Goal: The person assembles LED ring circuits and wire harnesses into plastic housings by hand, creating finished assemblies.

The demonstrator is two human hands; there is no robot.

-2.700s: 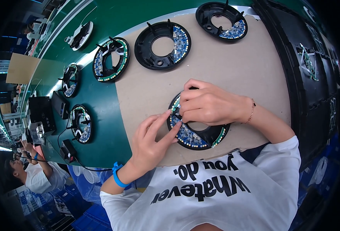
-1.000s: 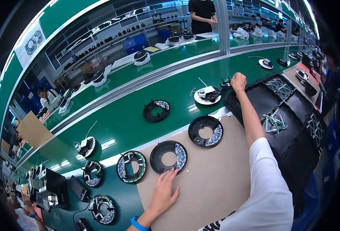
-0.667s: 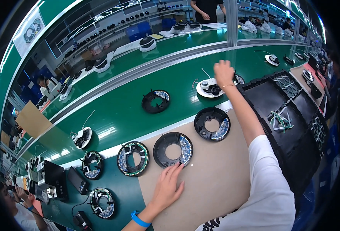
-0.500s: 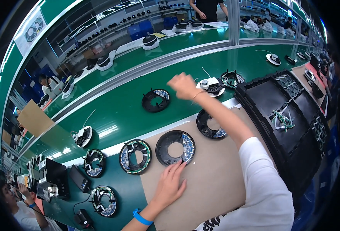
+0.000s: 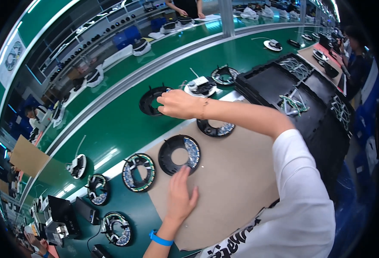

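My left hand (image 5: 181, 195) has its fingers stretched out, with the tips at the near edge of a black ring-shaped housing (image 5: 167, 157). This housing lies on brown paper and carries a blue-white circuit board along its right side. My right hand (image 5: 180, 104) reaches across to another black ring housing (image 5: 145, 103) on the green belt. Its curled fingers close on the right part of that ring, hiding some of it. Under my right forearm, a third black ring housing (image 5: 206, 128) is partly covered. Left of the middle housing sits a ring with a green-edged board (image 5: 127, 177).
A black divided tray (image 5: 258, 88) with white-wired boards stands at the right. On the belt are a white round unit (image 5: 189, 89) and a ring (image 5: 224, 75). More rings (image 5: 109, 223) and a black box (image 5: 62, 215) are at the left. Other people work beyond.
My right hand has come left and down onto the ring housing on the belt. My left hand stays by the middle housing. The whole view has shifted.
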